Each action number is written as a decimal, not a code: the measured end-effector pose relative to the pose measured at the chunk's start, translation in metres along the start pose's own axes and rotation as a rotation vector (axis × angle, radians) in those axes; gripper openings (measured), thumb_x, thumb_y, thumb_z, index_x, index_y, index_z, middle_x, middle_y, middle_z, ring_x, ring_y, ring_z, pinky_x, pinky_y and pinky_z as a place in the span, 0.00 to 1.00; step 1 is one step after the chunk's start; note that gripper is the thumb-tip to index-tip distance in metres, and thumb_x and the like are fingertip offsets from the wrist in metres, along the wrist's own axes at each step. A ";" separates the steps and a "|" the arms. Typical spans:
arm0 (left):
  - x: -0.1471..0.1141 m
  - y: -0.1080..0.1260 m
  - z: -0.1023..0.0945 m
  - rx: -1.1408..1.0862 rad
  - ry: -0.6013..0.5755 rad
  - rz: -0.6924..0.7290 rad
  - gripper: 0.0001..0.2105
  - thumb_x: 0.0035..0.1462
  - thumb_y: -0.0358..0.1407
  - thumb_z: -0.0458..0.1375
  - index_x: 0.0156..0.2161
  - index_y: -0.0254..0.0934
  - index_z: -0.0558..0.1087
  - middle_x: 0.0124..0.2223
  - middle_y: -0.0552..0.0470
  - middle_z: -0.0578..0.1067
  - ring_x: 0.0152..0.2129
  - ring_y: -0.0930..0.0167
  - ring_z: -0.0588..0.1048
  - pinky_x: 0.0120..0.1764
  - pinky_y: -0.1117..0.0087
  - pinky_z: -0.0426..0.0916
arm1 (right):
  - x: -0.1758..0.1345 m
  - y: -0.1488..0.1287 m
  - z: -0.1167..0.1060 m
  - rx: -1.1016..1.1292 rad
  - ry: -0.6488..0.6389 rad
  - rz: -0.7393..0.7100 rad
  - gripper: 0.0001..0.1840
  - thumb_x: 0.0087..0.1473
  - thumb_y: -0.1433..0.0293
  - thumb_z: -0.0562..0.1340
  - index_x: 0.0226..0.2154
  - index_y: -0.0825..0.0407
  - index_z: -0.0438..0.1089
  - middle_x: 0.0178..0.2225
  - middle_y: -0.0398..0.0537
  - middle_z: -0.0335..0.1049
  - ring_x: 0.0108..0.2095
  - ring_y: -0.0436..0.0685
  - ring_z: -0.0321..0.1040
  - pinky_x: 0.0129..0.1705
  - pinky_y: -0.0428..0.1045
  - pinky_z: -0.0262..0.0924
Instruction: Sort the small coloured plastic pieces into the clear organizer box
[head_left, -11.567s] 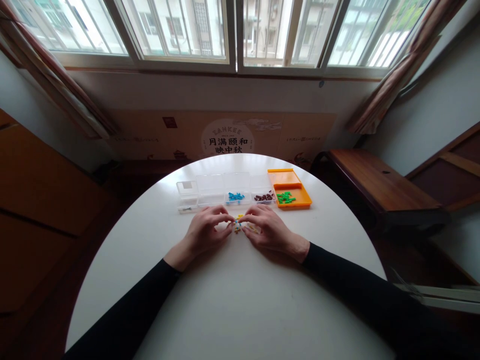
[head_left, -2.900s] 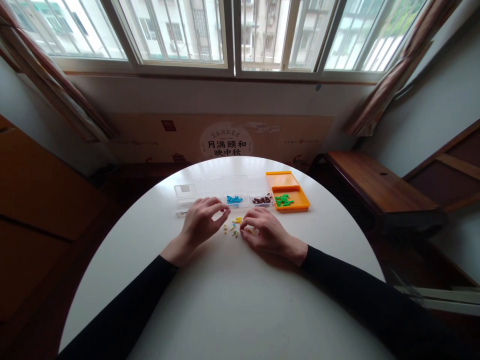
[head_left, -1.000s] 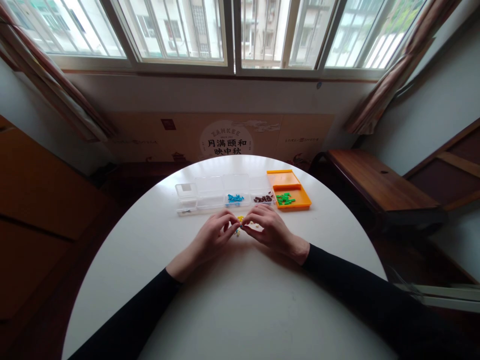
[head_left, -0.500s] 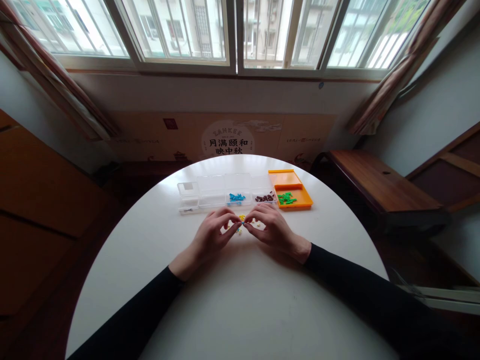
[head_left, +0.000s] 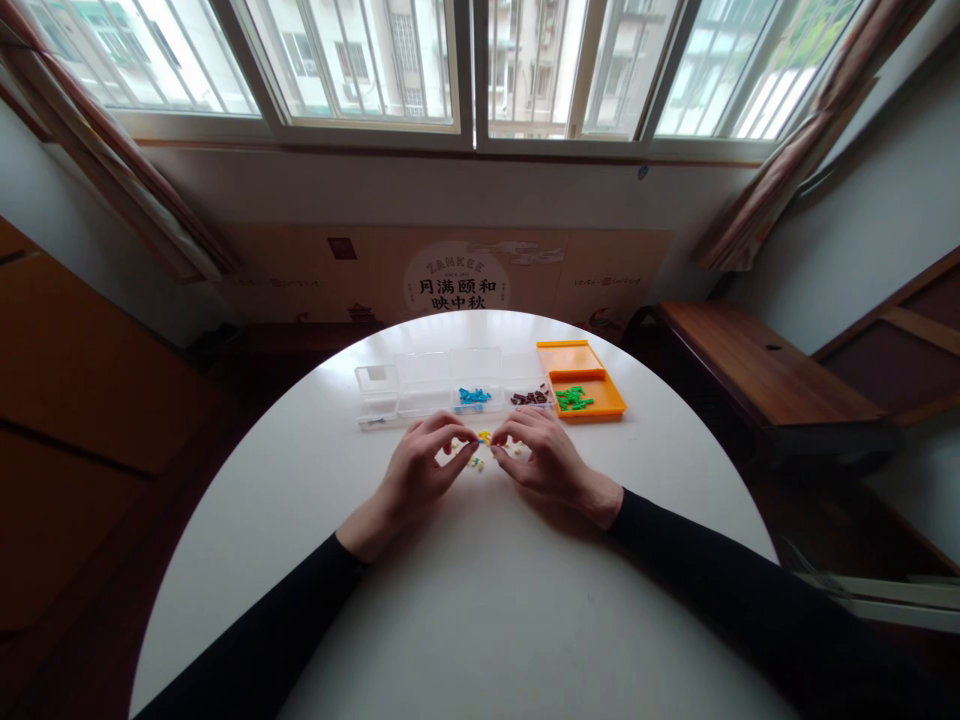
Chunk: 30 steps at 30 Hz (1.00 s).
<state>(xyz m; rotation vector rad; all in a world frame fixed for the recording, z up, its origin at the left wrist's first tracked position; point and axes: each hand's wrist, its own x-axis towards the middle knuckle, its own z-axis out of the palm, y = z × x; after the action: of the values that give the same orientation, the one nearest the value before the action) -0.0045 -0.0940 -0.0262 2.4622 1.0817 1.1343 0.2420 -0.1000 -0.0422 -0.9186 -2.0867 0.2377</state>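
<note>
My left hand (head_left: 426, 462) is closed in a pinch, with a speck of blue at its fingertips that looks like a small blue building piece. Just to the right, my right hand (head_left: 546, 462) curls with thumb and forefinger close together; whatever they may hold is too small to make out. A narrow gap separates the two sets of fingertips. Beneath and between them lie small yellow pieces (head_left: 484, 438) and several pale yellow bits (head_left: 478, 464), partly covered by the fingers.
Behind my hands, a clear compartment box (head_left: 424, 403) with raised lids holds blue pieces (head_left: 473, 397) and dark brown pieces (head_left: 530, 397). Beside it, an open orange box (head_left: 611, 405) contains green pieces (head_left: 574, 398). All rest on a round white table (head_left: 480, 610).
My fingertips, which met over a tiny blue piece, have come apart. The left hand has shifted slightly left with the blue speck; the right has moved a little right.
</note>
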 end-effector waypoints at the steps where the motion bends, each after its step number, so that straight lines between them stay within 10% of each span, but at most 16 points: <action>1: 0.000 -0.001 0.000 0.006 0.012 -0.012 0.05 0.73 0.37 0.64 0.44 0.41 0.81 0.43 0.50 0.81 0.33 0.70 0.78 0.45 0.63 0.73 | 0.000 0.000 0.000 -0.005 -0.005 0.006 0.04 0.65 0.73 0.70 0.39 0.46 0.77 0.37 0.46 0.79 0.42 0.61 0.74 0.52 0.57 0.65; 18: 0.006 -0.003 0.000 0.060 0.049 -0.048 0.05 0.72 0.37 0.64 0.44 0.42 0.83 0.44 0.50 0.82 0.31 0.71 0.77 0.45 0.63 0.73 | -0.002 0.002 0.000 0.020 -0.096 -0.035 0.09 0.62 0.77 0.70 0.41 0.45 0.79 0.41 0.47 0.80 0.45 0.62 0.74 0.54 0.58 0.69; 30: 0.072 -0.040 -0.002 0.246 0.022 -0.094 0.05 0.67 0.38 0.69 0.37 0.43 0.86 0.39 0.54 0.83 0.27 0.72 0.74 0.49 0.60 0.67 | -0.002 0.004 0.001 -0.031 -0.193 -0.131 0.08 0.70 0.68 0.68 0.50 0.42 0.81 0.45 0.48 0.80 0.47 0.61 0.74 0.57 0.58 0.68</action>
<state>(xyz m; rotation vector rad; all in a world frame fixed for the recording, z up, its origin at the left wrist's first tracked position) 0.0037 -0.0151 -0.0035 2.5516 1.4043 1.0589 0.2448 -0.0984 -0.0458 -0.7996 -2.3245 0.2329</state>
